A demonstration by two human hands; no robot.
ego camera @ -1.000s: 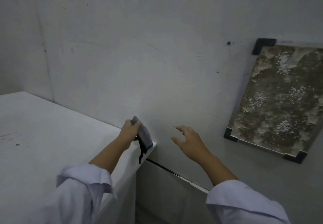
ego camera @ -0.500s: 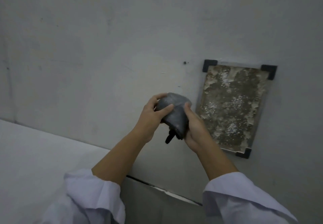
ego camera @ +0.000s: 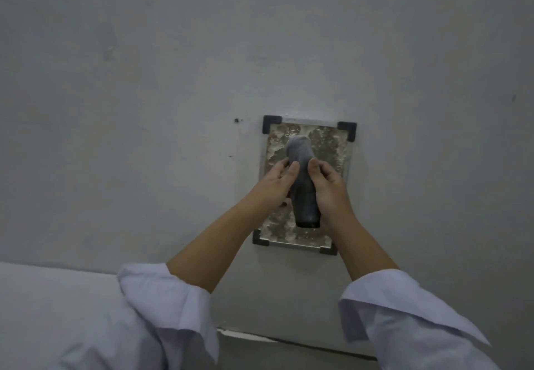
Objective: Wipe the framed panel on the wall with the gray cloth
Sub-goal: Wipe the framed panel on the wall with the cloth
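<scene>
The framed panel (ego camera: 329, 144) hangs on the grey wall, a mottled brown and white sheet with black corner brackets. A folded gray cloth (ego camera: 303, 184) stands upright in front of its middle. My left hand (ego camera: 274, 186) grips the cloth from the left and my right hand (ego camera: 329, 190) grips it from the right. The cloth's upper end lies over the panel's top part; whether it touches the surface I cannot tell. Both hands hide much of the panel's centre and lower left.
A white counter top (ego camera: 52, 297) runs along the lower left below the wall. A small dark hole (ego camera: 237, 120) marks the wall left of the panel. A ledge (ego camera: 289, 343) shows at the bottom between my sleeves.
The cloth went from my left hand alone at the counter's edge into both hands, then right and up until it is in front of the panel. The view has turned toward the panel.
</scene>
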